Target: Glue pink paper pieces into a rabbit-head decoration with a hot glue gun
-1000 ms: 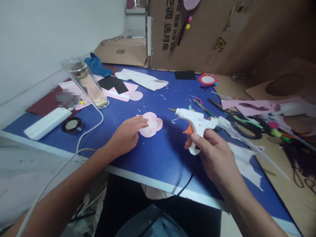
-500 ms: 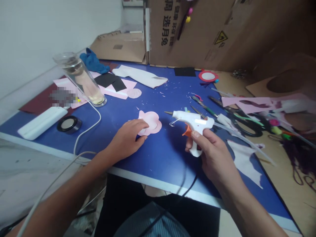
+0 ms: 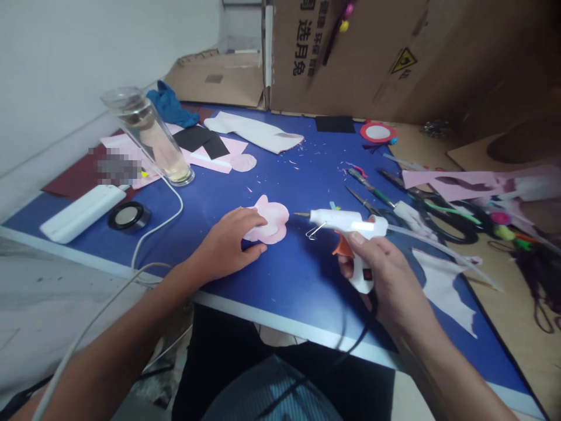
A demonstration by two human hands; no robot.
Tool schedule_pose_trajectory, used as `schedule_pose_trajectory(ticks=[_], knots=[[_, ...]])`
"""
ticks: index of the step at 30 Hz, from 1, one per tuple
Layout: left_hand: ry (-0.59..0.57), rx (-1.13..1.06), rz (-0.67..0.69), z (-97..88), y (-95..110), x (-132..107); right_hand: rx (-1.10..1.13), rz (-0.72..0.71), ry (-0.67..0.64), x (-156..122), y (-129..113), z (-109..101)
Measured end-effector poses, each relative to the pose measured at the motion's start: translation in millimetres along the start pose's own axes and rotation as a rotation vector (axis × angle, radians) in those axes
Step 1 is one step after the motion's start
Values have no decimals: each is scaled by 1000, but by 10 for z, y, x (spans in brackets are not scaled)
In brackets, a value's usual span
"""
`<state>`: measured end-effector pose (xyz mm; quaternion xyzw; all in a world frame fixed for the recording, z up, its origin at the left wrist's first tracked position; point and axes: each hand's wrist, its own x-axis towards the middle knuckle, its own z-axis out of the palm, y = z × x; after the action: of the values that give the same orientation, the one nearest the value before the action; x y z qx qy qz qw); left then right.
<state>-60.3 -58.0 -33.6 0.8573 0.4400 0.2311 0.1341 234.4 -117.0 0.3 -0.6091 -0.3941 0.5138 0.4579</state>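
On the blue tabletop lies a pink flower-shaped cutout (image 3: 277, 223), apparently with a paler layer on top. My left hand (image 3: 232, 242) rests over its left side, fingertips on the cutout and thumb spread apart on the table below it. A white hot glue gun (image 3: 346, 221) with an orange trigger is gripped in my right hand (image 3: 381, 263). Its metal nozzle points left, close to the right edge of the cutout without visibly touching it. A clear glue stick (image 3: 442, 251) sticks out of its back, and a black cord runs down from the handle.
A glass of liquid (image 3: 153, 137), a white power bank (image 3: 83, 213) and a roll of black tape (image 3: 128, 217) stand at left. Scissors (image 3: 451, 228) and pink scraps (image 3: 447, 186) lie at right. Cardboard (image 3: 350, 70) rises behind. A white cable (image 3: 144, 240) crosses the left side.
The glue gun has tilted level and sits slightly lower and further right in view. The cutout has turned a little under my left hand, whose thumb is now more apart.
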Motion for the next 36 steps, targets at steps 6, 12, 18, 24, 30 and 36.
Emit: schedule_pose_trajectory(ticks=[6, 12, 18, 24, 30, 36], knots=[[32, 39, -30, 32, 160, 28, -116, -82, 33, -16, 64, -13], [87, 17, -128, 84, 309, -6, -178, -131, 37, -19, 79, -3], [103, -12, -212, 92, 276, -45, -237, -133, 31, -36, 77, -2], [122, -48, -222, 99, 255, -38, -252, -134, 30, -49, 68, 10], [130, -114, -158, 49, 194, -26, -252, -126, 23, -47, 103, 7], [153, -176, -130, 2, 133, 36, -312, -139, -4, -85, 79, 30]])
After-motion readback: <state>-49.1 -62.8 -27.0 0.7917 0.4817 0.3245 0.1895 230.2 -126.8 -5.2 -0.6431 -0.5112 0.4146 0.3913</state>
